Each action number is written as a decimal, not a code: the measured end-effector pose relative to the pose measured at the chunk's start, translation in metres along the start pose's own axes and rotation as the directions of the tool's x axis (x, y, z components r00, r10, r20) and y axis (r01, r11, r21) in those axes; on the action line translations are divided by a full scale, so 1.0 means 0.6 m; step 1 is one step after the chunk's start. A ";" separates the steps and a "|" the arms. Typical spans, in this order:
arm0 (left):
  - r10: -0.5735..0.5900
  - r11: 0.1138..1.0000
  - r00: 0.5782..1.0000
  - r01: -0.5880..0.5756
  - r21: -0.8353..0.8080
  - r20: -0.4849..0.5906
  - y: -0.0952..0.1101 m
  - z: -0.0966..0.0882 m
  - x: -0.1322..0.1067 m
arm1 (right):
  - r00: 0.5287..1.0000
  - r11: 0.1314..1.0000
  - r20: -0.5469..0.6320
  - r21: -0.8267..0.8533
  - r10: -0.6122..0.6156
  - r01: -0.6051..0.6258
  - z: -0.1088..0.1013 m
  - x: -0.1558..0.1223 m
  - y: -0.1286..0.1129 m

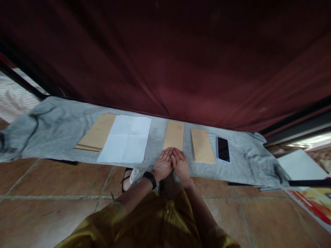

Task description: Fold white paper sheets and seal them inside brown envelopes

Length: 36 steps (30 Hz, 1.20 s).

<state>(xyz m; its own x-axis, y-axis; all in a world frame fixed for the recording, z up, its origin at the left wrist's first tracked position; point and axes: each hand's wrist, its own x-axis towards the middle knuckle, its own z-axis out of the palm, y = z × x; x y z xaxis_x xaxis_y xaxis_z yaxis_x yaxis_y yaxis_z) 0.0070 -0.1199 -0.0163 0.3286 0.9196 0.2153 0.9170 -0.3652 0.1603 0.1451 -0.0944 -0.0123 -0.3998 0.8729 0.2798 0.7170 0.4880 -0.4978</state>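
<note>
A brown paper envelope (174,134) lies lengthwise in front of me on the grey cloth (157,129). My left hand (162,166), with a black band on its wrist, rests flat on the envelope's near end. Beside it lies my right hand (181,167), also flat, the fingertips of both meeting. The fingers are stretched out and grip nothing. Just to the right is a stack of brown envelopes (202,145). Creased white sheets of paper (126,139) lie to the left, next to larger brown envelopes (97,132).
A phone (223,149) with a dark screen lies right of the envelope stack. Dark red fabric (165,69) hangs along the cloth's far edge. Brown tiles (64,186) cover the floor. A white sheet (302,168) and a colourful printed box or poster (314,206) are at far right.
</note>
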 end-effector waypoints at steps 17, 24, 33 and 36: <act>0.002 1.000 1.000 -0.002 0.003 0.023 -0.020 -0.013 -0.012 | 0.999 0.972 0.047 -0.233 -0.026 0.036 -0.011 -0.022 0.003; -0.034 0.999 0.999 0.033 0.039 0.041 -0.025 -0.023 -0.017 | 1.000 0.961 -0.010 -0.277 -0.018 0.014 -0.011 -0.037 0.019; -0.111 0.991 0.993 0.107 0.083 0.047 -0.026 -0.027 -0.023 | 0.998 0.955 -0.064 -0.293 0.015 -0.033 -0.011 -0.050 0.024; -0.119 0.990 0.993 0.116 0.078 0.028 -0.029 -0.026 -0.027 | 0.997 0.962 -0.068 -0.269 0.030 -0.047 -0.013 -0.052 0.025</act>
<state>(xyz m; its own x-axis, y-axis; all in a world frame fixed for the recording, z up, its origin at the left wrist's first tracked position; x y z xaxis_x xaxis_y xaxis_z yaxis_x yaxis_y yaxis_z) -0.0179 -0.1306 -0.0076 0.2233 0.9602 0.1678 0.9639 -0.2432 0.1087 0.1727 -0.1142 -0.0219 -0.3384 0.8848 0.3203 0.8623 0.4279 -0.2709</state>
